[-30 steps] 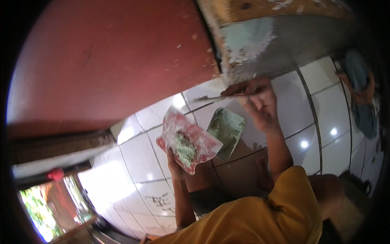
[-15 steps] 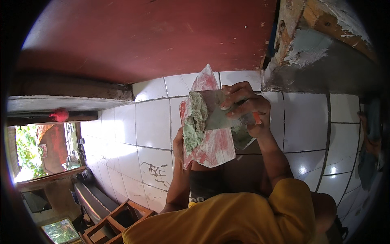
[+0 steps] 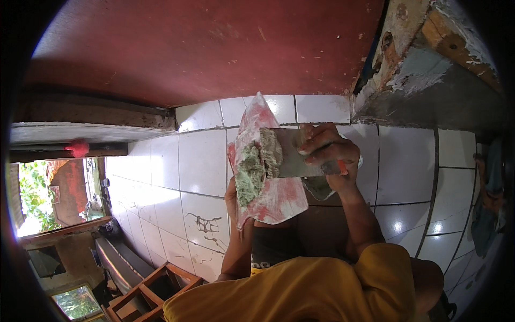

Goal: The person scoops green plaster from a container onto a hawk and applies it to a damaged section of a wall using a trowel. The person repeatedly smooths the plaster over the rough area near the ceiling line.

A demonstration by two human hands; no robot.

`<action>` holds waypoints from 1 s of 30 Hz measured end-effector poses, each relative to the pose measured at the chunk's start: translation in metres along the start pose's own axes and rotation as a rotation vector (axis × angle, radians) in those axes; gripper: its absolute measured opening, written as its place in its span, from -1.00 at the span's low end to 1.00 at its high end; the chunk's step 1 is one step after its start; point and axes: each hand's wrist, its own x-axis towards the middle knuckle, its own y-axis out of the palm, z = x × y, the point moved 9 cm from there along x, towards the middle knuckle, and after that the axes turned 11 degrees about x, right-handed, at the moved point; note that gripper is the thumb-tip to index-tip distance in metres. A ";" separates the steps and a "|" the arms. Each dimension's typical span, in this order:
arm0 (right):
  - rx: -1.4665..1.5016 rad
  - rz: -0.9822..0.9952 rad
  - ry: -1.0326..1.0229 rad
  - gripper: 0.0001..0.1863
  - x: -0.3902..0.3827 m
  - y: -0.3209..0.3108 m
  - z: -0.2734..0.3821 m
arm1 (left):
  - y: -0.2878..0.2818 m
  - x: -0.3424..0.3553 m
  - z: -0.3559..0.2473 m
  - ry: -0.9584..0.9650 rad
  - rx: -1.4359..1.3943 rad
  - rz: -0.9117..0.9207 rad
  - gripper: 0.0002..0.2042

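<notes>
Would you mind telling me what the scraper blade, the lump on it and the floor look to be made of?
The scraper blade in the right hand looks like dull grey metal: flat, thin, straight-edged. The lump seems a wet putty or filler paste, grey-green and crumbly. The floor appears to be glazed white ceramic tile, glossy with dark grout lines; one tile looks cracked.

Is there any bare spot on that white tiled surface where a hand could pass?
Bare white tiles lie left of the red-and-white board, up to the red surface, and right of the right hand. It is crowded in the middle: left hand under the board, putty knife on the putty.
</notes>
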 end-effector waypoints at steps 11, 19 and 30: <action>0.221 -0.238 0.093 -0.80 -0.026 -0.021 -0.026 | -0.010 -0.006 -0.063 0.099 0.217 0.001 -0.60; 0.204 -0.012 -0.029 -0.86 0.017 0.034 -0.041 | -0.006 -0.013 -0.006 -0.065 -0.069 0.153 -0.59; 0.156 -0.318 0.388 -0.62 -0.061 0.005 -0.074 | -0.020 -0.001 -0.060 0.052 -0.049 0.038 -0.55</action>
